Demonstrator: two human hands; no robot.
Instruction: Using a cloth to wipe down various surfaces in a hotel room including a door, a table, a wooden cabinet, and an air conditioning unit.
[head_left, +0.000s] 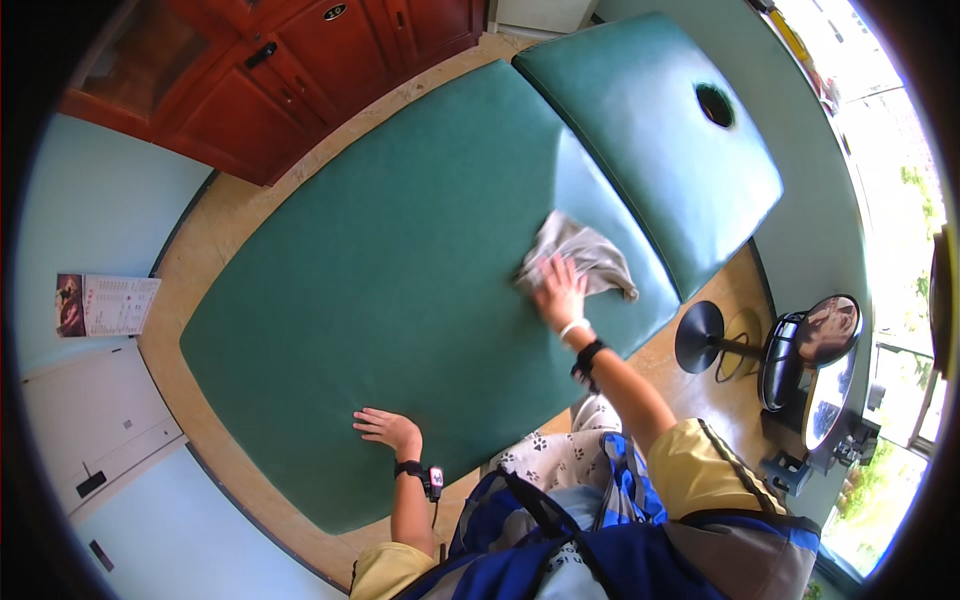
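Note:
A massage table (360, 270) with green padded upholstery stretches before me. On it, close to the seam with the head section (645, 127), lies a crumpled grey cloth (589, 251). My right hand (562, 294) holds this cloth down against the padding, palm downward, the fingers slightly blurred. A white band and a black strap circle that wrist. Farther left, near the table's close edge, my left hand (390, 430) rests flat on the green surface with its fingers apart and nothing in it. The left wrist carries a black strap with a small device (434, 484).
Beyond the table stands a reddish-brown wooden cabinet (247, 105). The head section has a face hole (715, 105). At right are a black round-based stool (701, 337), a round mirror (827, 330) and a window (892, 180). A white door (105, 420) is at left.

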